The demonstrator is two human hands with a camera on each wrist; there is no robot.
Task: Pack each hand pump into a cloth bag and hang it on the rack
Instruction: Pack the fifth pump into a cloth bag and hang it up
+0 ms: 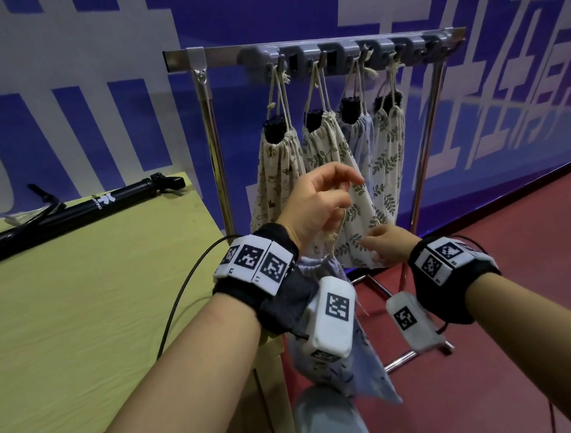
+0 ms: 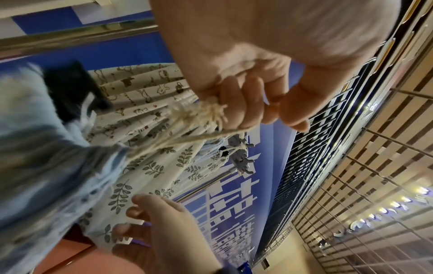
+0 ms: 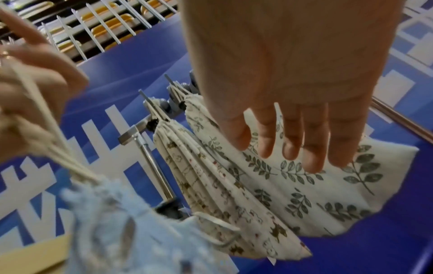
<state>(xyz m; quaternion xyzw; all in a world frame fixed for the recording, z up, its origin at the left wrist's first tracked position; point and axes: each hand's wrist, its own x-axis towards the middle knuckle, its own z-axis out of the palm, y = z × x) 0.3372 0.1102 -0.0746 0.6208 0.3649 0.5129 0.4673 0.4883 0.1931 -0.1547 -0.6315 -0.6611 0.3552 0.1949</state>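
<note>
I am standing in what looks like a sports hall or arena: a red sports floor (image 1: pixel 506 267) runs under me up to a long blue barrier banner (image 1: pixel 261 9) printed with big white characters. My wrist views show rows of tiered yellow seats (image 3: pixel 110 27) behind white railings, and a slatted ceiling (image 2: pixel 374 176) with lamps.

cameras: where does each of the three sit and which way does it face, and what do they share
Head: on the head, looking forward and down at the metal rack; both forearms show.
Left wrist: under the left hand, looking up along it at the cream drawstring cords it grips.
Right wrist: along the open right hand, toward the hanging leaf-print cloth bag.
Shared: all show the pale blue cloth bag.
</note>
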